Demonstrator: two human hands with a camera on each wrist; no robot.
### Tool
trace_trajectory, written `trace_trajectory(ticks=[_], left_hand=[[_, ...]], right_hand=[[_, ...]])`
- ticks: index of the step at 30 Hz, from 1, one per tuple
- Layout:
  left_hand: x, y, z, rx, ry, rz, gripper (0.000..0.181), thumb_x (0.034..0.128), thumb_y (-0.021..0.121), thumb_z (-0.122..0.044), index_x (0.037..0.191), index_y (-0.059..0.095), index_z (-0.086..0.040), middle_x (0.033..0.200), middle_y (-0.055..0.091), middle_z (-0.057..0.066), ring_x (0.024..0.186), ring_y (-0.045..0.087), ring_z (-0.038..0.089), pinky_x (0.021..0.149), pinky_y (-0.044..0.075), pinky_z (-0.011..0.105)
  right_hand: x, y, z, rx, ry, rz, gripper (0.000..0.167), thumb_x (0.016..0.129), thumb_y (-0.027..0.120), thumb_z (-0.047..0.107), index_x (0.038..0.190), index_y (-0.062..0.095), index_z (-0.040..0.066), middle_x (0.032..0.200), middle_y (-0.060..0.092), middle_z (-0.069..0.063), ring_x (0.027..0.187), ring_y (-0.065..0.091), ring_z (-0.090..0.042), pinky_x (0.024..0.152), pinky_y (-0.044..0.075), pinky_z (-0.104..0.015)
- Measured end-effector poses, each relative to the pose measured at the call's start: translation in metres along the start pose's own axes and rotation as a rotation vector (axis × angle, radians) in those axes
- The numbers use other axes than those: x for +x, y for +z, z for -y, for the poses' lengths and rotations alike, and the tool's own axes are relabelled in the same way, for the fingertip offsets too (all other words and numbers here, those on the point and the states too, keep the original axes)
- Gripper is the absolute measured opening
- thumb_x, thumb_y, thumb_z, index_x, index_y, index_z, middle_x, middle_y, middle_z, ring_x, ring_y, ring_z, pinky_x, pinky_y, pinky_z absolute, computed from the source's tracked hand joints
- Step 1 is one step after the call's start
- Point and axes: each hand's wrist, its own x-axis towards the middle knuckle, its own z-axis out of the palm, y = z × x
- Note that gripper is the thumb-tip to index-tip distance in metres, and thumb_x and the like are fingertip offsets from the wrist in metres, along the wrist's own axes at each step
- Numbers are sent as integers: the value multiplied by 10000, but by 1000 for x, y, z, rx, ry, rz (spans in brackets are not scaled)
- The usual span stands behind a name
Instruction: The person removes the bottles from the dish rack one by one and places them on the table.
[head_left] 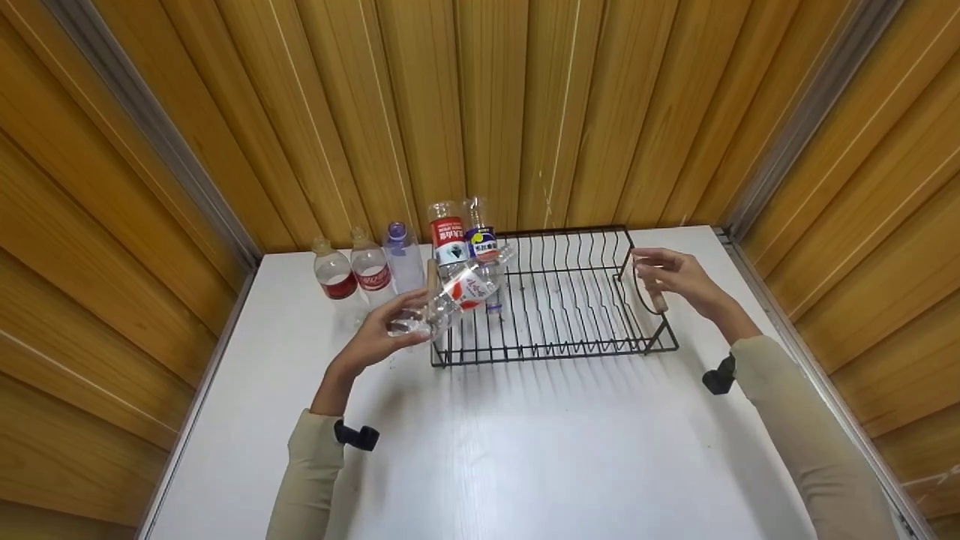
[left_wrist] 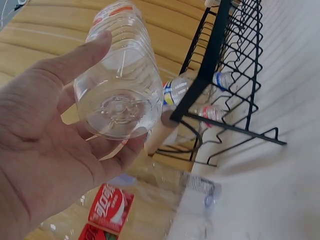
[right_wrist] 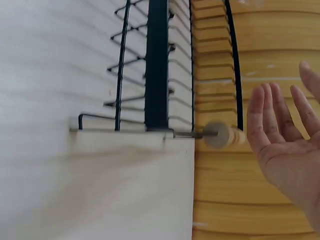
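Observation:
My left hand (head_left: 381, 330) grips the base end of a clear plastic bottle (head_left: 469, 289) with a white and red label. The bottle is tilted above the left end of a dark wire rack (head_left: 555, 231), its neck pointing up and right. Behind it, two bottles stand upside down in the rack: one with a red and white label (head_left: 450, 241), the other with a blue and yellow label (head_left: 481, 241). My right hand (head_left: 682, 277) is beside the rack's right wooden handle (right_wrist: 219, 135). In the right wrist view its fingers are loosely extended, apart from the handle, holding nothing.
Left of the rack stand two red-labelled bottles (head_left: 339, 286) (head_left: 375, 277) and a clear bottle with a purple-blue neck (head_left: 403, 262). The white table (head_left: 525, 450) meets wood-patterned walls (head_left: 570, 112) at the back and sides.

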Motion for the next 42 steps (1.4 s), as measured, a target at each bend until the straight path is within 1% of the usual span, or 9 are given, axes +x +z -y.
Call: trace_trajectory(ticks=[5, 8, 12, 18, 23, 28, 33, 36, 42], left_hand=[[-16, -11, 13, -39, -59, -98, 713, 889, 797, -159, 1522, 475, -224, 1481, 556, 167, 1300, 572, 398, 1044, 524, 531], [-24, -16, 21, -67, -102, -148, 736, 884, 805, -183, 1528, 455, -238, 1491, 537, 155, 1334, 548, 384, 1066, 514, 534], [-31, -20, 29, -106, -158, -208, 798, 882, 807, -187, 1559, 391, -254, 1529, 482, 147, 1393, 489, 395, 1075, 507, 543], [-40, -25, 32, -155, -200, -272, 868, 881, 794, -128, 1589, 319, -293, 1552, 424, 147, 1430, 436, 387, 1093, 494, 543], [-51, -33, 35, -174, -210, -321, 916, 862, 795, -70, 1597, 296, -294, 1549, 401, 157, 1409, 440, 341, 1119, 463, 523], [-61, -42, 40, -194, -234, -392, 971, 846, 778, -20, 1622, 242, -250, 1534, 347, 156, 1413, 402, 318, 1168, 394, 510], [-68, -50, 48, -202, -276, -487, 937, 817, 800, -11, 1589, 304, -204, 1500, 349, 145, 1383, 406, 291, 1158, 409, 480], [-76, -53, 55, -201, -305, -518, 935, 813, 812, -14, 1577, 305, -195, 1522, 334, 149, 1395, 403, 304, 1158, 409, 476], [-87, -62, 72, -162, -343, -580, 964, 805, 816, 16, 1585, 272, -143, 1573, 315, 174, 1450, 370, 366, 1237, 320, 499]], right_hand=[[-7, -12, -16, -82, 53, -52, 587, 1011, 658, 256, 1482, 473, -41, 1393, 547, -234, 990, 623, 50, 872, 568, -174], [-9, -16, -24, -77, 86, -22, 613, 1002, 670, 219, 1501, 440, -52, 1457, 476, -303, 975, 614, 80, 870, 563, -162], [-10, -18, -30, -39, 111, 43, 637, 999, 671, 184, 1523, 399, -56, 1484, 432, -295, 1009, 616, 62, 867, 567, -167], [-11, -22, -26, -93, 143, 99, 620, 1014, 649, 203, 1538, 400, -15, 1515, 405, -302, 1056, 599, 0, 884, 571, -205], [-10, -20, -21, -140, 172, 123, 623, 1026, 631, 219, 1555, 380, 6, 1509, 400, -319, 1114, 581, -95, 1013, 565, -405], [-7, -16, -14, -147, 183, 132, 600, 1040, 599, 175, 1558, 359, -7, 1470, 417, -338, 1090, 608, -154, 1044, 522, -540], [-5, -15, -8, -165, 189, 143, 593, 1045, 581, 149, 1562, 341, -13, 1451, 416, -366, 1083, 616, -211, 1026, 535, -536], [-6, -15, -7, -169, 204, 156, 594, 1045, 579, 135, 1565, 331, -14, 1438, 420, -372, 1067, 622, -213, 1008, 550, -519], [-6, -18, -7, -164, 228, 174, 621, 1040, 597, 160, 1571, 321, -6, 1414, 467, -354, 1006, 657, -176, 964, 585, -470]])
